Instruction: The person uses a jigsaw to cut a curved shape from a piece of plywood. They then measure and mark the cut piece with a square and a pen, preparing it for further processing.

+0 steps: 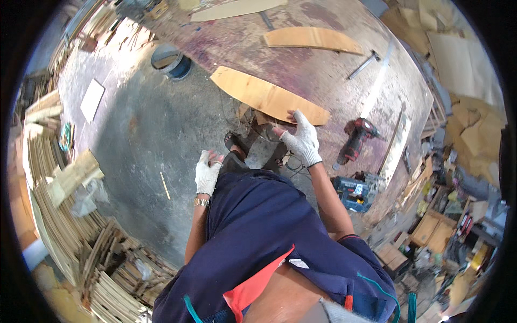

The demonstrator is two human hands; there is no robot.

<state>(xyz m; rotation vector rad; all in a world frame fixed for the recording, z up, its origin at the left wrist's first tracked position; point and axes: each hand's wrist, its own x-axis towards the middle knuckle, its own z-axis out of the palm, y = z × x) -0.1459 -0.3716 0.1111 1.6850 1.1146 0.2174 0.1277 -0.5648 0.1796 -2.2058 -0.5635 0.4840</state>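
My right hand [302, 141], in a white fingerless-tipped work glove, is open with thumb and fingers apart. Its fingertips overlap the near edge of a curved plywood piece [264, 96] on the worktable; whether they press on it I cannot tell. My left hand [208, 173], gloved the same way, hangs by my left thigh with its fingers loosely bent and nothing seen in them. Right of my right hand lies a red and black cordless power tool [355, 141]. Closer to my forearm sits a blue jigsaw [355, 192].
Another curved plywood piece [315, 40] and a hammer [362, 65] lie farther back on the worktable [323, 81]. A blue bucket [173, 64] stands on the floor to its left. Stacked wood strips [64, 215] line the left side; cluttered boxes [431, 230] fill the right.
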